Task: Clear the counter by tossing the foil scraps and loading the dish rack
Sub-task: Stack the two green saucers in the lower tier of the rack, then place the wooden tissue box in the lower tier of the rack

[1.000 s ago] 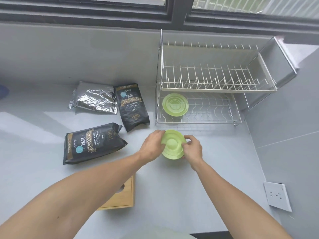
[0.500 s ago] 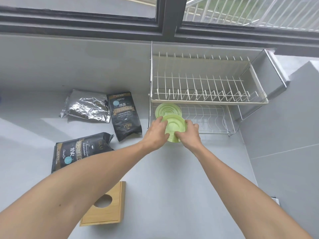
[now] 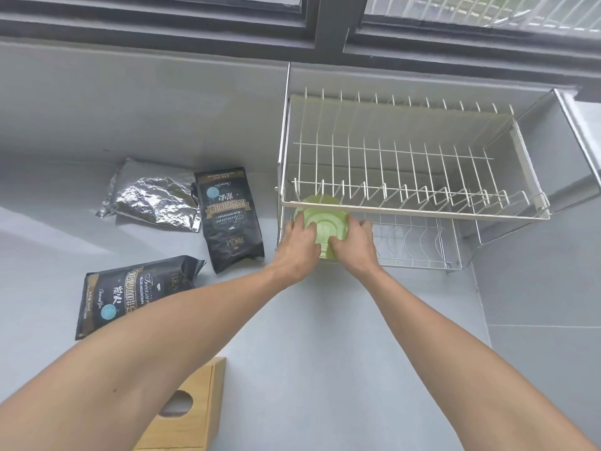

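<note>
A light green plate (image 3: 326, 225) is held tilted at the left end of the lower tier of the two-tier wire dish rack (image 3: 416, 209). My left hand (image 3: 300, 242) grips its left edge and my right hand (image 3: 353, 240) grips its right edge. A second green plate (image 3: 320, 200) stands just behind it in the lower tier, mostly hidden by the upper tier's rim. The upper tier holds nothing. A crumpled silver foil bag (image 3: 153, 198) lies on the grey counter (image 3: 309, 336) at the back left.
Two black coffee bags (image 3: 227, 219) (image 3: 130, 292) lie on the counter left of the rack. A wooden box with a round hole (image 3: 188, 408) sits at the near left. A grey wall rises right of the rack, and a window runs along the back.
Both hands lifted the green plate off the counter and carried it forward into the rack's lower tier, in front of the other plate. The camera moved closer to the rack.
</note>
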